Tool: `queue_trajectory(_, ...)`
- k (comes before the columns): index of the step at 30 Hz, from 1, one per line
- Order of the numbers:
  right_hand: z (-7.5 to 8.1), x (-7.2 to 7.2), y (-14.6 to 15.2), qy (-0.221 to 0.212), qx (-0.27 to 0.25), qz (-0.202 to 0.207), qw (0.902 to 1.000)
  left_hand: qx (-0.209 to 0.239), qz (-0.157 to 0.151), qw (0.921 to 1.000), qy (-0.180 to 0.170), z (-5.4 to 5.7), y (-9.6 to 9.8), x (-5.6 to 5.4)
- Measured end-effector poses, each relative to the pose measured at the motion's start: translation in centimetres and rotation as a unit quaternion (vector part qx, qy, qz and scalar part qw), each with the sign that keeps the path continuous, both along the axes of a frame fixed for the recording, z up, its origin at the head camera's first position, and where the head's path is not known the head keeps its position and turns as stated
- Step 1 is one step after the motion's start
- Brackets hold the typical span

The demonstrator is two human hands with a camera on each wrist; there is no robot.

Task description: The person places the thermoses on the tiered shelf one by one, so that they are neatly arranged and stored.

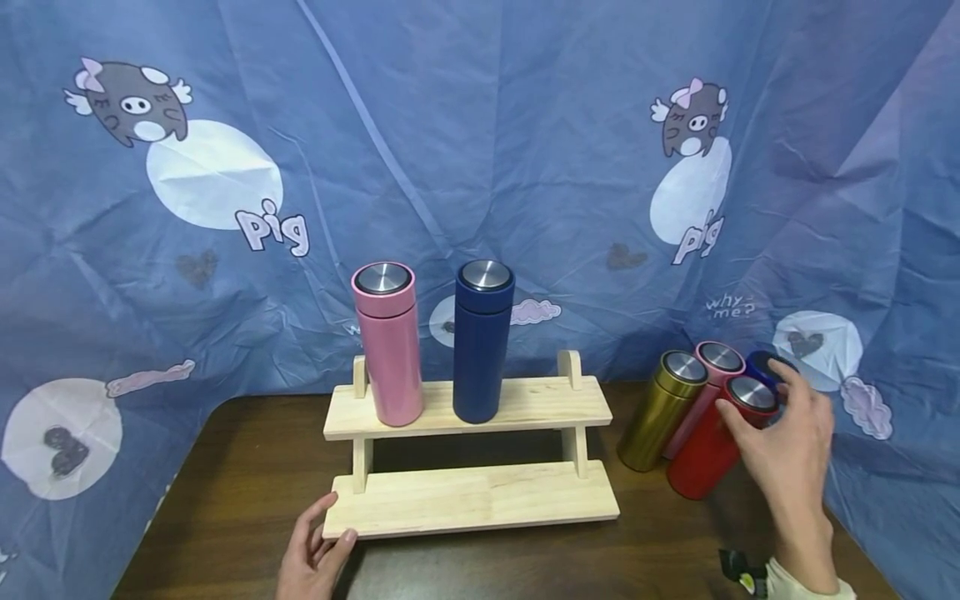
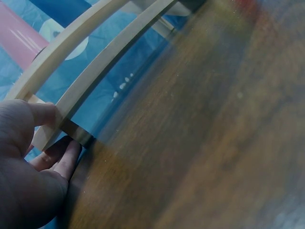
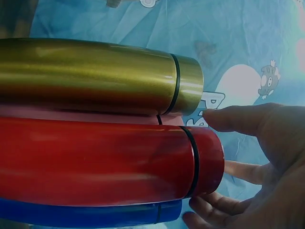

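My left hand (image 1: pixel 315 550) grips the lower board's left end of a pale two-tier wooden display rack (image 1: pixel 480 500); in the left wrist view the thumb (image 2: pixel 45 114) lies against the board with curled fingers by its end. My right hand (image 1: pixel 795 450) spreads around the lid of a red thermos flask (image 1: pixel 705 450), thumb on the left, fingers on the far right near a blue thermos flask (image 1: pixel 765 364). The right wrist view shows a gap between thumb and red lid. A gold thermos flask (image 1: pixel 656 421) and a pink one (image 1: pixel 722 357) stand close beside the red.
On the rack's upper board stand a pink thermos flask (image 1: pixel 390 358) and a dark blue one (image 1: pixel 483 358), both upright with steel-topped lids. The brown wooden table (image 1: pixel 240 467) meets a blue cartoon-pig cloth (image 1: pixel 480 125) hanging behind and at the sides.
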State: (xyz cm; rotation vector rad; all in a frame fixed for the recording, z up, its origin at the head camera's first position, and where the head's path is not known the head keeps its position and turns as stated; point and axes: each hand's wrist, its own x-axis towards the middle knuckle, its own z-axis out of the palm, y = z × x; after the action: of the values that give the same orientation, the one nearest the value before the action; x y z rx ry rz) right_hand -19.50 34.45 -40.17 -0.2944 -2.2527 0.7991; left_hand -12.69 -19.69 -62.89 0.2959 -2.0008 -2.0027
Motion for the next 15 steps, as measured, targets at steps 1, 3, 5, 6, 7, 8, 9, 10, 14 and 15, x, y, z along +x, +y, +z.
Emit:
queue_trajectory(1, -0.07, -0.01, 0.07, -0.007, 0.001, -0.002, 1.0000, -0.001, 0.000, 1.0000, 0.002, -0.06, 0.01, 0.00)
queue_trajectory(3, -0.19, -0.02, 0.18, -0.021, 0.003, -0.006, 0.9997, 0.000, 0.000, 1.0000, 0.008, -0.16, 0.01, -0.01)
queue_trajectory(5, -0.23, -0.06, 0.28, -0.038, 0.003, -0.009, 0.9992, 0.003, -0.001, 0.9999, 0.013, -0.22, 0.03, -0.04)
queue_trajectory(6, -0.23, -0.09, 0.34, -0.047, 0.002, -0.010, 0.9989, 0.002, -0.001, 0.9999, 0.015, -0.17, 0.07, -0.03)
queue_trajectory(7, -0.22, -0.10, 0.37, -0.055, 0.001, -0.010, 0.9984, 0.003, -0.002, 0.9999, 0.016, -0.13, 0.10, -0.02)
queue_trajectory(8, -0.20, -0.10, 0.41, -0.062, -0.001, -0.010, 0.9980, 0.004, -0.002, 0.9998, 0.018, -0.14, 0.10, -0.01)
queue_trajectory(9, -0.17, -0.09, 0.42, -0.070, -0.003, -0.011, 0.9975, 0.005, -0.003, 0.9998, 0.020, -0.13, 0.11, 0.01)
queue_trajectory(10, -0.13, -0.09, 0.43, -0.078, -0.005, -0.011, 0.9969, 0.004, -0.004, 0.9998, 0.019, -0.12, 0.12, 0.03)
queue_trajectory(14, -0.13, -0.05, 0.52, -0.103, -0.010, -0.010, 0.9946, 0.007, -0.005, 0.9997, 0.022, -0.26, 0.07, 0.02)
queue_trajectory(15, -0.17, -0.06, 0.55, -0.110, -0.011, -0.010, 0.9938, 0.008, -0.005, 0.9997, 0.022, -0.27, 0.07, 0.02)
